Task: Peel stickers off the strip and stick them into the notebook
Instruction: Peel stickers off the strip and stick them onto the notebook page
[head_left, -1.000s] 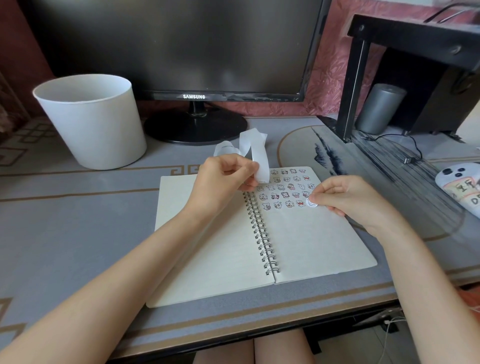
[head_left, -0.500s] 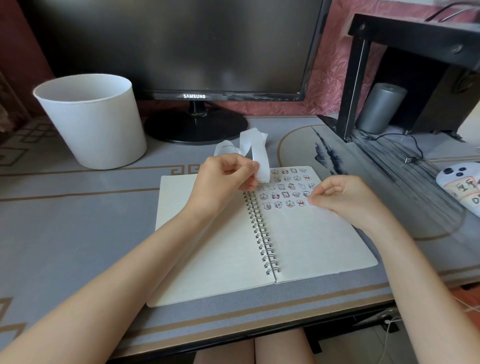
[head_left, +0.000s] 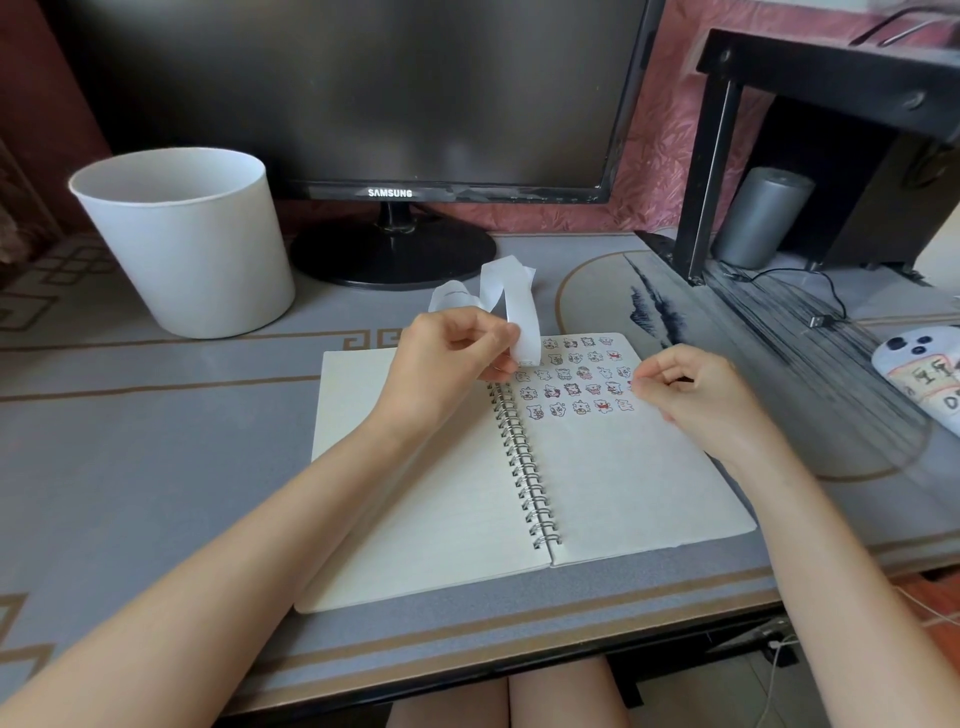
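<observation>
An open spiral notebook (head_left: 623, 483) lies on the desk in front of me. Several small cartoon stickers (head_left: 571, 379) sit in rows at the top of its right page. My left hand (head_left: 447, 364) pinches the white backing strip (head_left: 519, 306) above the spiral, and the strip curls up and back over the hand. My right hand (head_left: 696, 395) rests at the right end of the sticker rows, fingers curled. Its thumb and forefinger tips meet on a sticker at the page, and they hide most of it.
A white bucket (head_left: 192, 239) stands at the back left. A dark monitor (head_left: 363, 93) on a round base (head_left: 389, 254) is behind the notebook. A black shelf frame (head_left: 706, 171), grey cylinder (head_left: 761, 218), cable (head_left: 821, 312) and white device (head_left: 924, 369) crowd the right.
My right hand has lowered the round sticker it pinched onto the page at the end of a row, and its fingertips now cover it. The left hand and strip stayed put.
</observation>
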